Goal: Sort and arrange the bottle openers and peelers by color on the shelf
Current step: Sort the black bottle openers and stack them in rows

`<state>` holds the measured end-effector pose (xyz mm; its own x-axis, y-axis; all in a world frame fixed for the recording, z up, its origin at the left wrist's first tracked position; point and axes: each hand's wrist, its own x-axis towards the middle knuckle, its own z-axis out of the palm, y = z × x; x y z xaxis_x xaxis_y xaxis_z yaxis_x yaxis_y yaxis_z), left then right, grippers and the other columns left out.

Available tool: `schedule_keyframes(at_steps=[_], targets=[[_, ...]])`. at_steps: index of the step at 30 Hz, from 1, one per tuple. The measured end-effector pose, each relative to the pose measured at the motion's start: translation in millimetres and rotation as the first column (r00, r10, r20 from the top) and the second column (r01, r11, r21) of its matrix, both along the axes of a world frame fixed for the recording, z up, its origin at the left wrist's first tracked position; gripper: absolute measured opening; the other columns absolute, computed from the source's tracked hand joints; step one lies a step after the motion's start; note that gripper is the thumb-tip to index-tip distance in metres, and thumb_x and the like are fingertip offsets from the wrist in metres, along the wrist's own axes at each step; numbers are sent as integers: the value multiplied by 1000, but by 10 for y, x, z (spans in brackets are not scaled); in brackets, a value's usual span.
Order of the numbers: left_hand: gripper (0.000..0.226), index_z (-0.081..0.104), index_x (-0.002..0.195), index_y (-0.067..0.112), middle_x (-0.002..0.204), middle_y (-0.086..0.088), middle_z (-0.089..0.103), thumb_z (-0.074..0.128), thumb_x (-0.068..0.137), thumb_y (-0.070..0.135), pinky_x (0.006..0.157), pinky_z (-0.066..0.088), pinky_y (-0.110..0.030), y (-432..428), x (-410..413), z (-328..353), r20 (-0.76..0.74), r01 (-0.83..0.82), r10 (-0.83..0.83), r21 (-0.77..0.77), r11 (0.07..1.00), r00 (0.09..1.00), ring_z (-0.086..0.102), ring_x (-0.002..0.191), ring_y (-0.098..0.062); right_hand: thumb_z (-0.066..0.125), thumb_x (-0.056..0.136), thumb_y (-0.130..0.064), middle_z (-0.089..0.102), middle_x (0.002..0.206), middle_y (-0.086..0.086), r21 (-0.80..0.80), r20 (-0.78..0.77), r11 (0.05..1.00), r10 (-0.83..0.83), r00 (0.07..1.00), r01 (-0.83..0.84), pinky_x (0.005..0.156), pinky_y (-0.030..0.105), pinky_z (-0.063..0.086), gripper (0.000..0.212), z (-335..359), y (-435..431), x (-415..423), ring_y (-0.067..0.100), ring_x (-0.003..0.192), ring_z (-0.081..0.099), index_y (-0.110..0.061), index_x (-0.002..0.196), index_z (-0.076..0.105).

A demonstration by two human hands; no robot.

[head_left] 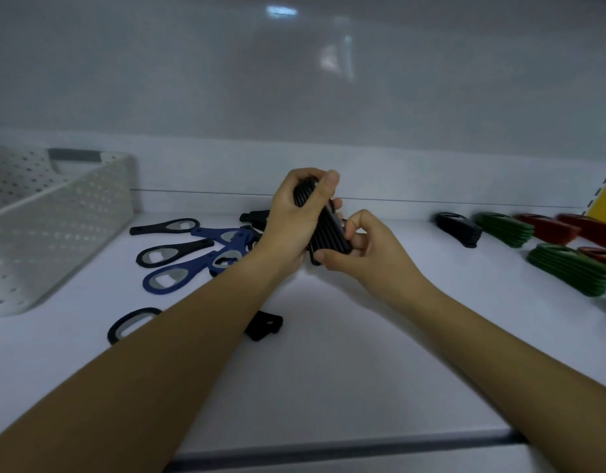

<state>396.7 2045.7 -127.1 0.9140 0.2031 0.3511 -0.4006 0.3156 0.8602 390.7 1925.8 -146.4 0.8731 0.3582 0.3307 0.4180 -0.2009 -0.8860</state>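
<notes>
Above the middle of the white shelf (pixel 329 336), my left hand (pixel 291 220) grips a stack of black openers (pixel 325 230) from the left. My right hand (pixel 366 250) pinches the stack's lower end. Loose black and blue bottle openers (pixel 192 257) lie scattered to the left. One more black opener (pixel 131 324) lies partly under my left forearm, beside a small black piece (pixel 264 325). On the right stand sorted stacks: black (pixel 460 230), green (pixel 506 228), a second green one (pixel 571 271), and red (pixel 550 228).
A white perforated basket (pixel 56 216) stands at the left. The shelf's back wall rises just behind my hands. A yellow panel (pixel 605 199) shows at the far right. The shelf's front edge (pixel 329 445) runs along the bottom.
</notes>
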Motion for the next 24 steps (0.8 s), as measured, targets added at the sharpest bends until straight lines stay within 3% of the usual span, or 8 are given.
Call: schedule_keyframes(at_steps=[2,4,5,9,14,18,24], targets=[[7,54,89,20,91,-3,58,59,89,24,70,57,-29,-15,-5,6,6,-18,18,7,1000,1000,63,80,-14,77,72,-17,68,87,9,-15,33,1000,-17,999,17,64,39,50,41,2,3,-15,20,75,66,-18,76,36],[8,53,90,20,91,-3,57,58,90,25,69,58,-27,-33,-2,7,11,-27,27,14,1000,1000,63,80,-14,79,70,-22,64,80,1,-41,70,998,-49,996,52,50,19,38,46,11,30,-42,7,62,56,-20,75,33],[8,52,91,20,91,-3,56,57,90,26,69,58,-27,-36,-1,9,6,-21,21,14,1000,1000,62,81,-14,79,70,-23,62,79,1,-60,87,995,-73,994,79,49,17,34,47,14,40,-45,7,61,52,-20,74,33],[9,53,92,20,88,-3,53,52,93,29,69,56,-32,8,24,23,-39,86,-86,0,996,996,61,82,-13,78,71,-19,63,83,16,-76,94,990,-112,989,119,57,27,36,45,-4,22,17,28,67,54,-19,70,33],[15,58,103,22,107,-9,57,49,92,27,82,57,-33,150,32,26,-80,269,-266,32,963,961,66,91,-19,79,70,-17,51,66,3,-89,65,991,-96,993,102,57,27,32,47,1,-41,56,14,60,43,-18,66,32],[13,58,101,18,101,-8,61,52,90,23,79,57,-34,198,15,20,-95,264,-261,16,964,961,67,85,-20,79,68,-21,64,86,24,-114,44,991,-59,997,63,65,33,37,45,34,-25,26,26,72,55,-19,67,34],[9,57,96,17,96,-5,61,50,93,21,81,57,-34,122,14,36,-75,257,-256,-8,966,964,67,82,-17,79,69,-22,66,85,22,-95,93,989,-108,990,117,72,50,50,48,44,-28,23,36,85,66,-19,63,32]])
